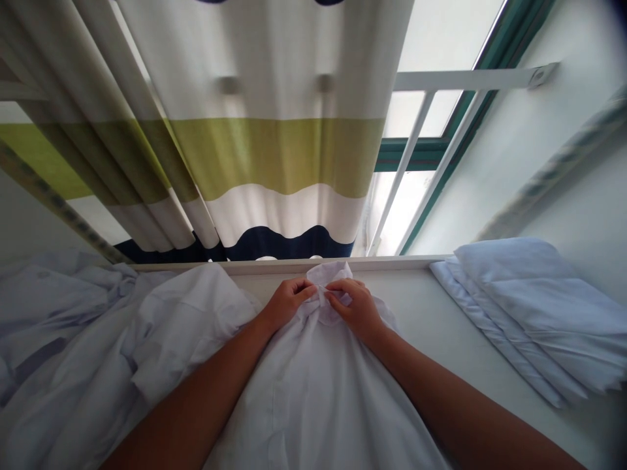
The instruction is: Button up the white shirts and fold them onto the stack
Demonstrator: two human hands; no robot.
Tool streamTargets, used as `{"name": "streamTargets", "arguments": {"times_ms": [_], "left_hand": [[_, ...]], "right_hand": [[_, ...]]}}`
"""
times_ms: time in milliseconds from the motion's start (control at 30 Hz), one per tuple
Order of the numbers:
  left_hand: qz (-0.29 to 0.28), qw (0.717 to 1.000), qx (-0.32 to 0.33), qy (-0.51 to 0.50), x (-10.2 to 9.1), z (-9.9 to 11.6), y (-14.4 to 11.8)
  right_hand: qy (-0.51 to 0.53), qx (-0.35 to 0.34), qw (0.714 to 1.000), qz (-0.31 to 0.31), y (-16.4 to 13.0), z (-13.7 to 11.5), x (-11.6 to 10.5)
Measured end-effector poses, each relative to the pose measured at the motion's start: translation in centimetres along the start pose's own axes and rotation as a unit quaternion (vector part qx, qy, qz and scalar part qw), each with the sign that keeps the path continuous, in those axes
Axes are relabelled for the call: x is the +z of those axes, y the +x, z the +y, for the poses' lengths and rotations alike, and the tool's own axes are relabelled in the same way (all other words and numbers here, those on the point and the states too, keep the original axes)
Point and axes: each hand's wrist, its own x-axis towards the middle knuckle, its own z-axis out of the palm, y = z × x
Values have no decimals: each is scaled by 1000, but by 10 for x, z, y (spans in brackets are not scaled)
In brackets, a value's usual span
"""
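A white collared shirt (318, 391) lies spread in front of me, its collar end (328, 271) close to the far edge of the surface. My left hand (290, 301) pinches the cloth just below the collar, fingers closed. From the other side my right hand (356, 308) grips the same spot between thumb and fingertips. Both hands almost meet at the middle of the neckline. Whatever small part sits between the fingertips is too small to make out. Below the hands the fabric fans out in loose folds toward me.
Rumpled white garments (181, 320) are heaped at the left. To the right, folded white clothes (533, 307) form a stack on the pale surface (416, 313). Behind the raised far edge hang striped curtains (274, 156), and a white railing (465, 79) crosses the window.
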Motion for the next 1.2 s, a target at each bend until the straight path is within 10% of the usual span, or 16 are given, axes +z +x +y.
{"name": "streamTargets", "arguments": {"times_ms": [533,800,1200], "left_hand": [[1,977,-102,-189,16,2,0],[-88,982,-63,-156,6,9,-4],[-42,967,-125,-219,5,-3,3]], "right_hand": [[-65,-89,993,51,0,-8,1],[-18,-20,999,30,1,-7,-3],[39,11,999,20,1,-3,-5]]}}
